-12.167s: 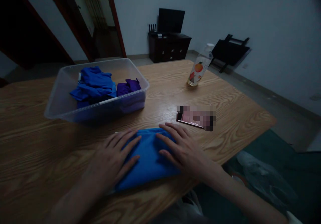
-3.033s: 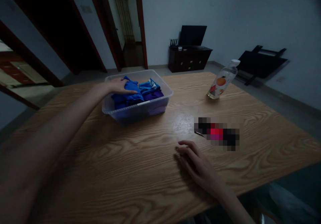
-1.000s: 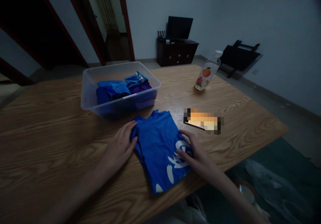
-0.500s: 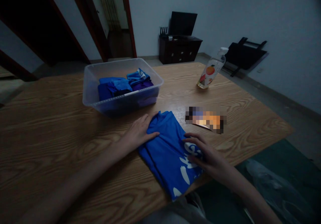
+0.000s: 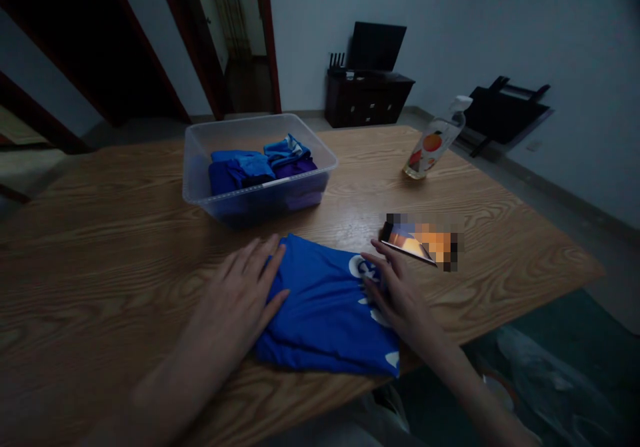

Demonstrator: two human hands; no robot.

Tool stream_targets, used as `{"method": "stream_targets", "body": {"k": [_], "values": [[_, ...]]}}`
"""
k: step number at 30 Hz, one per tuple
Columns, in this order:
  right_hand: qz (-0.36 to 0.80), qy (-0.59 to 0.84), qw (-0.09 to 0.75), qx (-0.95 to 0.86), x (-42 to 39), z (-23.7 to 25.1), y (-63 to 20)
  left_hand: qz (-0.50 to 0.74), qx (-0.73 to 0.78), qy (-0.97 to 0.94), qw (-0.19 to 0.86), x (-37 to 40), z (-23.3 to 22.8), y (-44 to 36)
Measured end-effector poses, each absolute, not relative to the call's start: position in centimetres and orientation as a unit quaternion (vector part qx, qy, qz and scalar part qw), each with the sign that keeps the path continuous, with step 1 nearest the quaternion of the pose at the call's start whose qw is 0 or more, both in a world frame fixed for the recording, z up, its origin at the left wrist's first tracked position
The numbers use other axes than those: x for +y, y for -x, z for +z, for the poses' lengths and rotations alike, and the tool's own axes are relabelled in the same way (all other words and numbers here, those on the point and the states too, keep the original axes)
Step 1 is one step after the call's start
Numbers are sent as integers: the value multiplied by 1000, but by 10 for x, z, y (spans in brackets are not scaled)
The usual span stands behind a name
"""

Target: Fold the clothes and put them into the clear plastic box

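A folded blue shirt point(image 5: 325, 307) with white printing lies flat near the front edge of the wooden table point(image 5: 100, 260). My left hand point(image 5: 240, 293) rests against its left side, fingers stretched out and the thumb on the cloth. On the opposite side, my right hand point(image 5: 395, 293) touches the printed part with its fingers apart. Neither hand grips the cloth. Behind the shirt stands a clear plastic bin point(image 5: 260, 197) holding several blue and purple folded clothes point(image 5: 250, 167).
A phone point(image 5: 415, 243) with a lit, partly blurred screen lies to the right of the shirt. Farther back stands a clear bottle point(image 5: 433, 143) with a white cap. Below the table's right edge is a plastic bag point(image 5: 545, 360). A screen point(image 5: 377, 47) sits on a dark cabinet point(image 5: 367, 97) by the wall.
The shirt has turned so that its long side lies more squarely along the table edge. My left hand has moved nearer and lies flatter; the view has shifted slightly left.
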State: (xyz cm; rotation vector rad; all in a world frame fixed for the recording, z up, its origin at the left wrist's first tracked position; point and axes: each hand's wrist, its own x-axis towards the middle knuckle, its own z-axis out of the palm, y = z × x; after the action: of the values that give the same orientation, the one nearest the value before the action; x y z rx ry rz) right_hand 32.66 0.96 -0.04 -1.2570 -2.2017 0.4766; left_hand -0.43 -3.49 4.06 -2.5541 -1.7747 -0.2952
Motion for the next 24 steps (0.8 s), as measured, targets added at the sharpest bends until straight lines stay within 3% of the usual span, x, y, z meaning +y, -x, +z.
{"method": "stream_targets", "body": {"k": [3, 7, 17, 24], "values": [[129, 447, 206, -861, 0, 1, -324, -101, -448, 883, -99, -1, 32, -3], [156, 422, 128, -884, -9, -1, -323, -78, -442, 881, -151, 15, 9, -10], [124, 514, 140, -837, -15, -11, -351, -87, -474, 873, -69, -29, -8, 2], [163, 420, 100, -887, -26, 8, -333, -83, -524, 847, -6, -56, -14, 5]]}}
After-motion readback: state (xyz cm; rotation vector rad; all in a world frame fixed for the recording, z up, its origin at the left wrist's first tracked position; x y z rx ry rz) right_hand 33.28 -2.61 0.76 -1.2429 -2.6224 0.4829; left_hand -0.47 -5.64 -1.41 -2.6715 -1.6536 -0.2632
